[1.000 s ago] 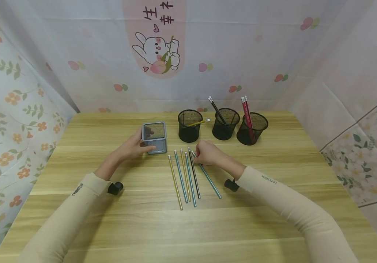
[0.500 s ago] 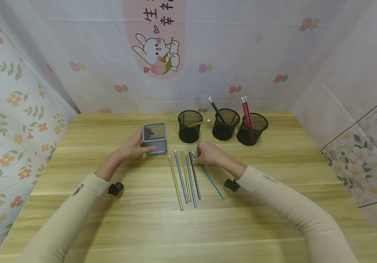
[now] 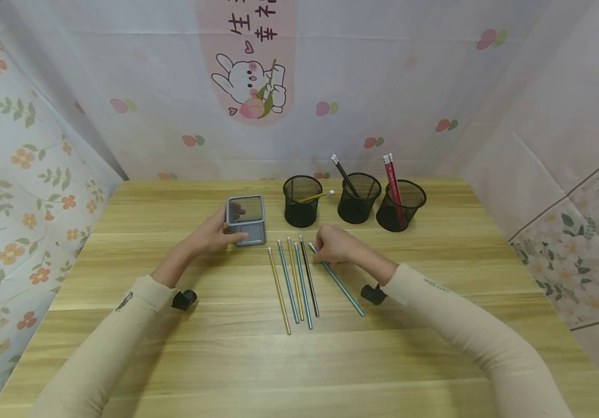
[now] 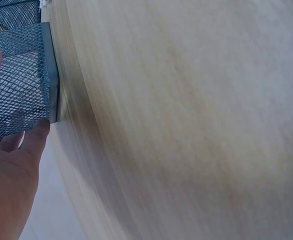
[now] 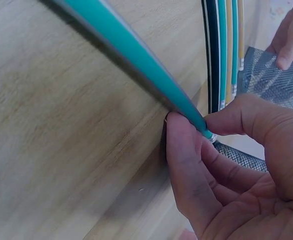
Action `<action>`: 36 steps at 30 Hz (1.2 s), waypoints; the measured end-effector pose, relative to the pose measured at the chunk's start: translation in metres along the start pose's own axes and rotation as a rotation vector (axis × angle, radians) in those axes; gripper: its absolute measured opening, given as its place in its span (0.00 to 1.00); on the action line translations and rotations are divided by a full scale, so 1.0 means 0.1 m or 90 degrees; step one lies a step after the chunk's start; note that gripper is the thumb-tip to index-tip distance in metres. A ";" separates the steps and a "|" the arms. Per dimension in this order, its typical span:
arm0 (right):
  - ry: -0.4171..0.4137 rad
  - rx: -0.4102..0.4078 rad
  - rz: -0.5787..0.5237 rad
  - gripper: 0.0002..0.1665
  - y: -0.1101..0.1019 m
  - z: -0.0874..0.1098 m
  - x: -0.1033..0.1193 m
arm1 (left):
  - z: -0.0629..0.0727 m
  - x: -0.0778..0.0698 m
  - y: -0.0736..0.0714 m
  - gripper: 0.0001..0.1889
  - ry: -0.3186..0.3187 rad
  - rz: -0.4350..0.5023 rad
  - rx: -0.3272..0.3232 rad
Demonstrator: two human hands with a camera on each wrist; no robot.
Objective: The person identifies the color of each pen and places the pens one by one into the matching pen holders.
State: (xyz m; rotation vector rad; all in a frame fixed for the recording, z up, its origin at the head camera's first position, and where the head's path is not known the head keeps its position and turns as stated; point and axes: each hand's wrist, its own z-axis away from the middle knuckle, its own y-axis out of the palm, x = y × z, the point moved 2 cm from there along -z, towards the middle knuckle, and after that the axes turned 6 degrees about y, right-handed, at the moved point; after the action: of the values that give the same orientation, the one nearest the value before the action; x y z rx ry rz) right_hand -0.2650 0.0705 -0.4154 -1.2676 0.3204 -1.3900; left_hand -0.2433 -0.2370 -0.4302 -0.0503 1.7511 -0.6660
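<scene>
Our wooden table (image 3: 184,360) carries everything. Our left hand (image 3: 210,235) holds the square grey mesh holder (image 3: 246,219), thumb and fingers curled against its walls. Beyond our right hand (image 3: 337,246) stand three round black mesh cups (image 3: 354,200). That hand pinches the eraser end of a teal pencil (image 3: 342,284), which slants back toward our sleeve. Just left of this pinch, five pencils (image 3: 294,281) lie side by side.

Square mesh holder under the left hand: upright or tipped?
Upright. The square mesh holder stands on its base on the table, mouth upward; the left hand grips its side.
</scene>
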 end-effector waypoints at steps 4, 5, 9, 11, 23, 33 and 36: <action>-0.002 0.003 -0.013 0.15 -0.02 0.02 -0.02 | 0.00 0.00 0.00 0.36 0.001 0.002 0.001; 0.000 0.003 -0.016 0.15 -0.02 0.02 -0.03 | 0.00 0.00 0.00 0.36 0.003 0.000 0.002; 0.003 0.006 -0.023 0.16 -0.03 0.03 -0.03 | 0.00 0.00 0.00 0.36 0.009 -0.011 0.001; 0.003 0.007 -0.023 0.16 -0.03 0.02 -0.03 | 0.00 -0.01 0.00 0.36 0.010 -0.010 0.001; 0.015 0.015 -0.008 0.15 -0.02 0.00 -0.03 | 0.00 0.03 0.00 0.35 0.010 -0.005 0.004; -0.005 0.029 -0.062 0.09 -0.09 0.05 -0.06 | 0.00 0.03 0.00 0.35 0.008 -0.008 0.003; -0.011 0.014 -0.072 0.08 -0.16 0.09 -0.05 | -0.01 0.03 0.00 0.35 0.010 -0.006 0.003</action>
State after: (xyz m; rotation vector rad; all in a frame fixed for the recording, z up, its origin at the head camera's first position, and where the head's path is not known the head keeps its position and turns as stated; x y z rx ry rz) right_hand -0.2682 0.0837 -0.4020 -1.2966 0.2235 -1.4733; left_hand -0.2448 -0.2375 -0.4326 -0.0500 1.7657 -0.6794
